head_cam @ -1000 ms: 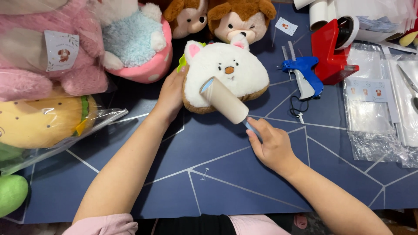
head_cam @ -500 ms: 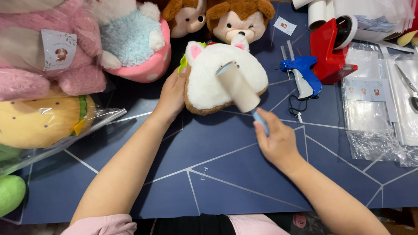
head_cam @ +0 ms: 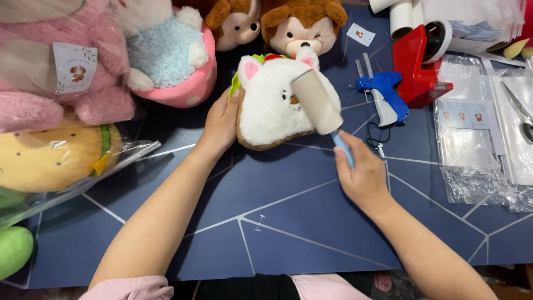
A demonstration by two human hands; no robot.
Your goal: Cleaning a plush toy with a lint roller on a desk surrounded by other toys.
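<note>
A white, toast-shaped plush toy (head_cam: 269,105) with pink ears lies face up on the dark blue table (head_cam: 277,222). My left hand (head_cam: 222,122) holds its left edge. My right hand (head_cam: 361,172) grips the light blue handle of a lint roller (head_cam: 319,103). The roller's beige drum rests on the toy's face and covers its right half.
Bagged plush toys lie at the left: a pink one (head_cam: 55,72), a yellow one (head_cam: 50,155) and a green one (head_cam: 14,250). Two brown plush heads (head_cam: 300,25) sit behind. At the right are a blue tagging gun (head_cam: 383,97), a red tape dispenser (head_cam: 419,64), clear bags (head_cam: 472,144) and scissors (head_cam: 519,111).
The lint roller has moved up and to the right across the toy's face, and my right hand followed it. My left hand stays on the toy's edge.
</note>
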